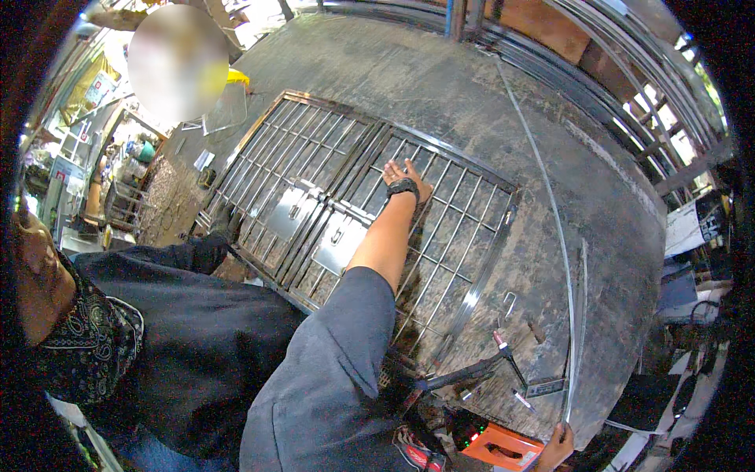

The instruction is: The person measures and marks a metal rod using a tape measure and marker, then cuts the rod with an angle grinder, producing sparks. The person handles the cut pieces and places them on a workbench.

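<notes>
A metal grille gate (452,208) lies flat, with square-spaced bars and two shiny lock plates (340,242) near its middle. My left hand (407,179) is over the gate's right half with its fingers spread, seemingly resting on the bars, and a dark watch is on its wrist. At the lower right, my right hand (557,450) is closed around the near end of a long thin metal bar (543,169). The bar runs along the right side of the work surface to its far edge. The lower frame cuts off part of my right hand.
Beside my right hand sits an orange machine (502,447) with small lights. A dark angled tool (472,368), a marker (523,401) and a bent hook (510,303) lie nearby. A person in a dark shirt (181,315) leans close at left. Metal lengths (543,67) line the back.
</notes>
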The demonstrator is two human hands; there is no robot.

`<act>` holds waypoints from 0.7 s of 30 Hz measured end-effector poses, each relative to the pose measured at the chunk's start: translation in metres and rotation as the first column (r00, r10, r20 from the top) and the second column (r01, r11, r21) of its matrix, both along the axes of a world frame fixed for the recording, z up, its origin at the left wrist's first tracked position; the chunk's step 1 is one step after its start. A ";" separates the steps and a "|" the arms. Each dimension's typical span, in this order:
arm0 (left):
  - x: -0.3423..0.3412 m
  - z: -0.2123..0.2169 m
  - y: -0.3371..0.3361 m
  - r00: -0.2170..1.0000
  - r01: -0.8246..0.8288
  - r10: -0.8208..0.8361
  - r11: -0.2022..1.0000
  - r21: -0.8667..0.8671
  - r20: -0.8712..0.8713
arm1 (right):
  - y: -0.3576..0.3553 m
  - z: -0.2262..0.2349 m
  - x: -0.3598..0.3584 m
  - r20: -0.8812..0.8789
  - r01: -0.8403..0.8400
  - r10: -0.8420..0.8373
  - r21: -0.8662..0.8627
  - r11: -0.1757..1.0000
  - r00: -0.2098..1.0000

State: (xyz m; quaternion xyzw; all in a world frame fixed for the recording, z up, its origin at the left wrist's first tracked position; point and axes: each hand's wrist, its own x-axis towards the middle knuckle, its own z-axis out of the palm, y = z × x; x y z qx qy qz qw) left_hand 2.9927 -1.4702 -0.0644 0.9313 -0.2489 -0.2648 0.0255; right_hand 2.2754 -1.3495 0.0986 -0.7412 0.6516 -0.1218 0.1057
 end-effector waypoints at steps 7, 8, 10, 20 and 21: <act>-0.036 0.002 0.024 0.946 -0.130 0.283 0.778 -0.614 0.158 | -0.022 -0.043 -0.009 0.085 0.111 -0.120 0.108 0.988 0.989; -0.061 0.003 0.027 0.944 -0.134 0.306 0.694 -0.707 0.122 | -0.024 -0.037 -0.003 0.060 0.132 -0.142 0.149 0.980 0.988; -0.127 0.001 0.036 0.961 -0.052 0.266 0.443 -0.895 0.076 | -0.043 -0.070 -0.016 0.120 0.067 -0.067 -0.001 0.998 0.991; -0.354 0.047 0.150 0.891 0.223 -0.449 0.572 -0.789 -0.074 | -0.179 -0.142 0.081 0.174 -0.092 0.105 -0.077 0.993 0.979; -0.348 0.037 0.151 0.920 0.198 -0.384 0.625 -0.755 -0.077 | -0.187 -0.142 0.091 0.183 -0.112 0.122 -0.064 0.992 0.975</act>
